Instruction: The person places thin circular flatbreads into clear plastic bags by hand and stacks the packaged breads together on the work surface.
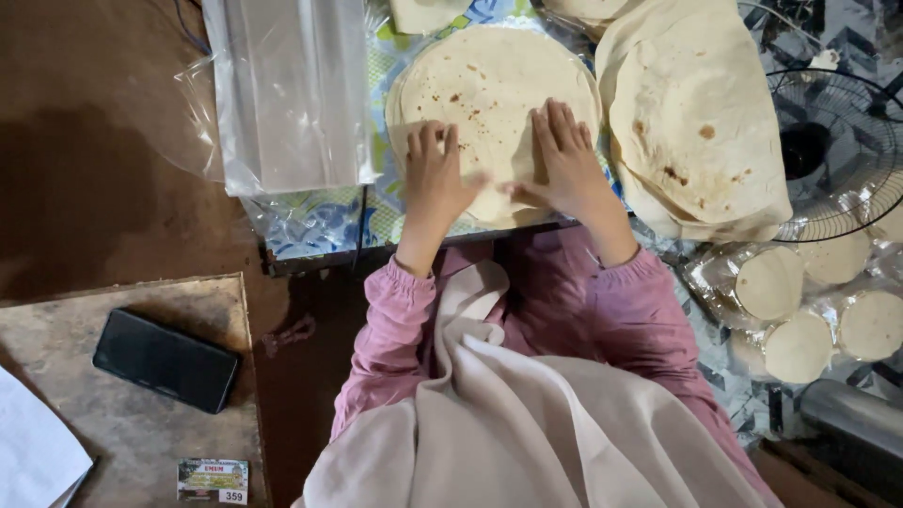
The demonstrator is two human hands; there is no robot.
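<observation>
Left hand [435, 177]: flat, fingers spread, pressing the flatbread [489, 89].
Right hand [565, 160]: flat, fingers together, on the same flatbread.
Stack [701, 122]: just right of the right hand.
Bags [287, 89]: left of the left hand.

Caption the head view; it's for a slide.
Both hands, left and right, flat on a flatbread stack beside plastic bags.

a low table [310, 246] with patterned plastic cover [320, 221] bears flatbread stack [489, 85] and clear bags [287, 94].
</observation>
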